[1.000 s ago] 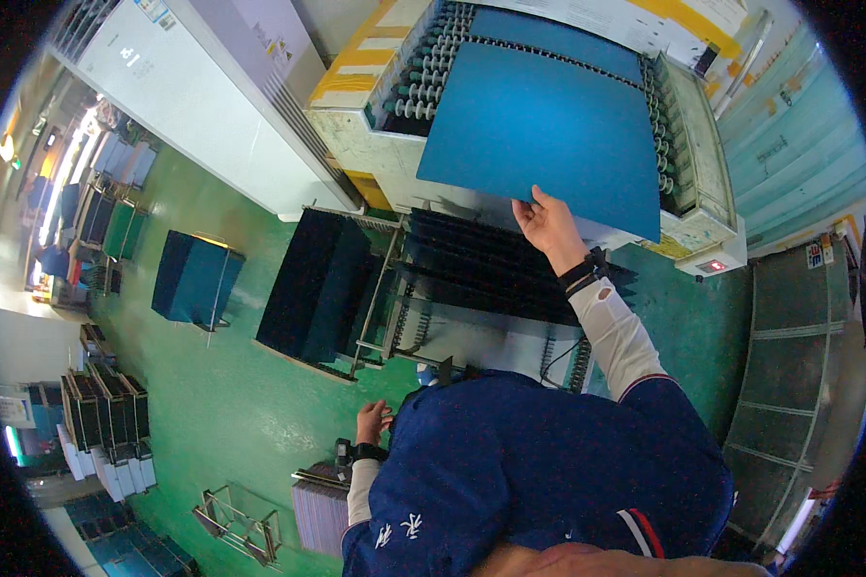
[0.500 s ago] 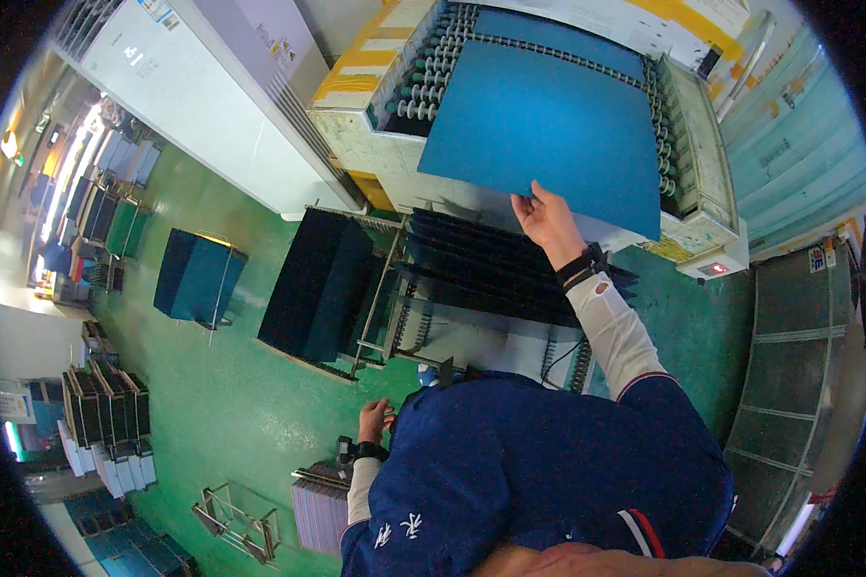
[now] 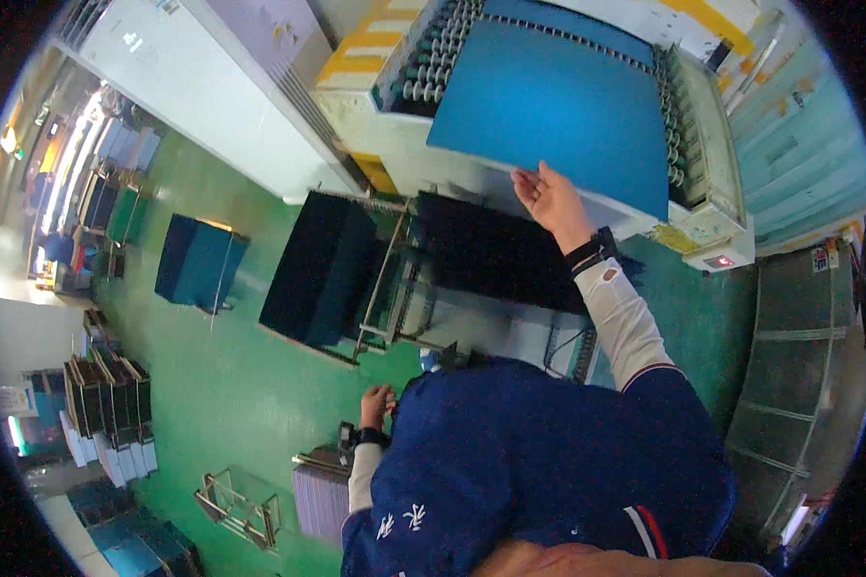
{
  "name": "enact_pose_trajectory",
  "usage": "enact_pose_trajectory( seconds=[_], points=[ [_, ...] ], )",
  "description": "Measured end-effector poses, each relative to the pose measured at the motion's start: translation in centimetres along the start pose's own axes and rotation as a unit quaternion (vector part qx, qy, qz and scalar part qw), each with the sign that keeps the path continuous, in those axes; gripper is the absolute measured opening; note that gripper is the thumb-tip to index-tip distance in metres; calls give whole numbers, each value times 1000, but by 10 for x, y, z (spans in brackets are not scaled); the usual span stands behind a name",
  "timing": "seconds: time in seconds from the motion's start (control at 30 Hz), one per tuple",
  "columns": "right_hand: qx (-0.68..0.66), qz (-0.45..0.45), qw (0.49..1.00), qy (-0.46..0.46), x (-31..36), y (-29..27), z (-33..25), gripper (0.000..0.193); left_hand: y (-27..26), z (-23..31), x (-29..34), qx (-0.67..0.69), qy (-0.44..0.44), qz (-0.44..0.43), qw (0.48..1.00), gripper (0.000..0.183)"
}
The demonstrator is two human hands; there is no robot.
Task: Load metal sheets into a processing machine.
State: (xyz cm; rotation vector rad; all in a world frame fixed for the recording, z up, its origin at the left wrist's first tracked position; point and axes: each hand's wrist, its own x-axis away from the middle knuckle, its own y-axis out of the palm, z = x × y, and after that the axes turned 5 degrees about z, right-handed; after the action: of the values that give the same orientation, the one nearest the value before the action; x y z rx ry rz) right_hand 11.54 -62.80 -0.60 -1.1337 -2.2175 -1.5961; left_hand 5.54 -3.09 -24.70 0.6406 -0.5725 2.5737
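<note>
A large blue flat panel (image 3: 558, 115) lies on the rollers of a machine and juts out over its near end. My right hand (image 3: 553, 200) is at the panel's near edge, palm turned up and fingers apart, with the fingertips touching or almost touching that edge. Under the overhang stands a rack of dark upright panels (image 3: 491, 252), blurred in part. Low at my left side, my left hand (image 3: 377, 406) has its fingers curled in. Whatever it may hold cannot be made out.
Left of the rack, a second rack holds dark panels (image 3: 318, 279). Farther left stands a stack of blue panels (image 3: 197, 264). An empty metal frame (image 3: 238, 510) and a striped stack (image 3: 319, 495) are on the green floor. A white cabinet (image 3: 197, 82) borders the machine's left.
The view has shifted slightly. The blue panel's near edge sits a little higher against the machine, and my right hand has risen with it. My left hand stays low at my side.
</note>
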Motion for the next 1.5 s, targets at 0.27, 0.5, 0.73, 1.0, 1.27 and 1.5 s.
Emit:
enact_pose_trajectory(
  seconds=[0.27, 0.5, 0.73, 1.0, 1.27, 1.5],
  points=[
    [365, -67, 926, -65, 94, 3, 35, 27, 15, 56, -8, 101, -236, 37, 966, 30],
    [623, -166, 731, -222, 156, -19, 86, 21, 9, 55, -18, 126, -199, 4, 972, 27],
    [736, -187, 526, -384, 180, -13, 113, 31, 0, 12, -45, 211, -209, -12, 955, 25],
    [833, -125, 440, -311, 174, -44, 111, 31, -5, 20, -31, 162, -212, 11, 964, 28],
    [918, -74, 312, -232, 142, -85, 97, 27, -8, 10, -30, -13, -148, 35, 988, 31],
    [925, -13, 318, -207, 145, -60, 105, 29, -10, -33, -45, -143, -100, 26, 984, 40]
  ],
)
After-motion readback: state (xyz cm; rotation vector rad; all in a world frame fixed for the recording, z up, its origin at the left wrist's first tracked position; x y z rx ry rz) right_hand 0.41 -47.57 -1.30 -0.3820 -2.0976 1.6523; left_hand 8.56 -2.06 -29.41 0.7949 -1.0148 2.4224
